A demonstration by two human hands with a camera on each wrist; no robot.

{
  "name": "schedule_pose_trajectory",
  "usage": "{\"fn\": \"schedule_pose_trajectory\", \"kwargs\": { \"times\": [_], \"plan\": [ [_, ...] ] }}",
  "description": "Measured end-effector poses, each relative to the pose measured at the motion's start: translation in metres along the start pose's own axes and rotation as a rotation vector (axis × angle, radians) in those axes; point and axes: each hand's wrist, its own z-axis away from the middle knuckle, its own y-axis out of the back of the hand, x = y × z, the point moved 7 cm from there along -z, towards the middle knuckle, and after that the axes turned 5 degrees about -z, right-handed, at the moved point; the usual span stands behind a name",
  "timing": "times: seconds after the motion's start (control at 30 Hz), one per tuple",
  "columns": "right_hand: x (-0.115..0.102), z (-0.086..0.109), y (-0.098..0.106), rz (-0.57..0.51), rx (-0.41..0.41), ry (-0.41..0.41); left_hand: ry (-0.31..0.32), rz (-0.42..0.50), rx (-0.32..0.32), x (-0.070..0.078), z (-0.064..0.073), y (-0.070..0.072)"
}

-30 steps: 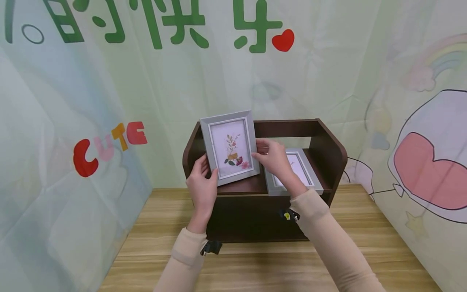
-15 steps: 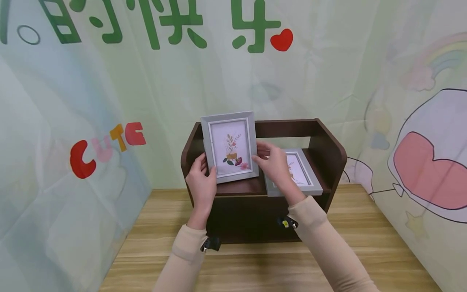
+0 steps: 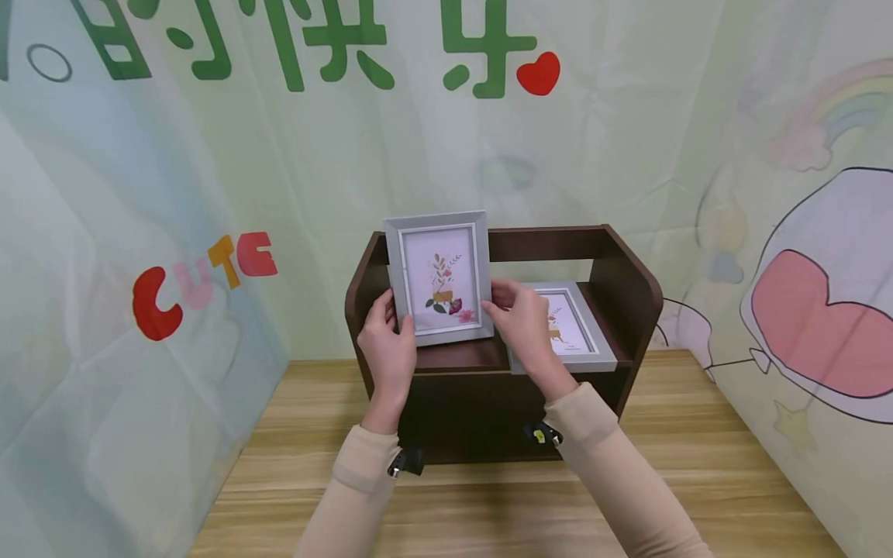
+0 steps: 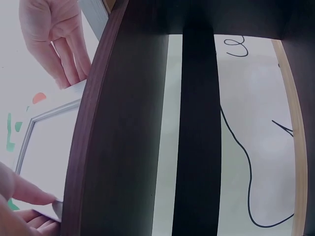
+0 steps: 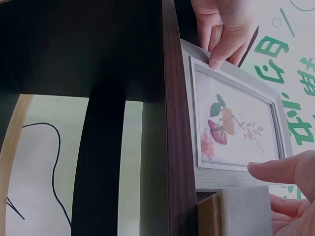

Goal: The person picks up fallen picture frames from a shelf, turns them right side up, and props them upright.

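A silver-grey picture frame [image 3: 443, 271] with a flower print stands nearly upright on the left part of the dark brown shelf unit's [image 3: 481, 418] upper board. Its left edge is pinched by my left hand [image 3: 387, 353], thumb in front and fingers behind. My right hand [image 3: 523, 322] grips the lower right edge, and its thumb [image 5: 268, 169] lies on the frame's front in the right wrist view. Beside it, a second grey picture frame [image 3: 582, 356] lies flat, face up, on the board's right part. My right hand and wrist cover some of that one.
The shelf unit's side panels [image 3: 631, 310] rise left and right, with a back rail [image 3: 547, 244] between them. Below the upper board is a hollow compartment. Wood-grain tabletop [image 3: 314, 411] surrounds the unit, and printed cloth [image 3: 628, 139] hangs behind and at both sides.
The held picture frame has turned a little straighter, and its lower edge sits more level. My right hand has dropped slightly along its edge. The flat frame stays in place.
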Motion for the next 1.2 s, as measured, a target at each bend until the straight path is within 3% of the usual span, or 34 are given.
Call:
{"fn": "schedule_pose_trajectory", "kwargs": {
  "times": [0.57, 1.2],
  "plan": [
    [-0.001, 0.012, -0.001, 0.010, 0.017, -0.014, 0.023, -0.016, 0.010, -0.005, -0.003, -0.001],
    [-0.005, 0.018, -0.005, 0.021, 0.025, -0.016, 0.065, -0.009, -0.052, 0.001, 0.014, 0.008]
  ]
}}
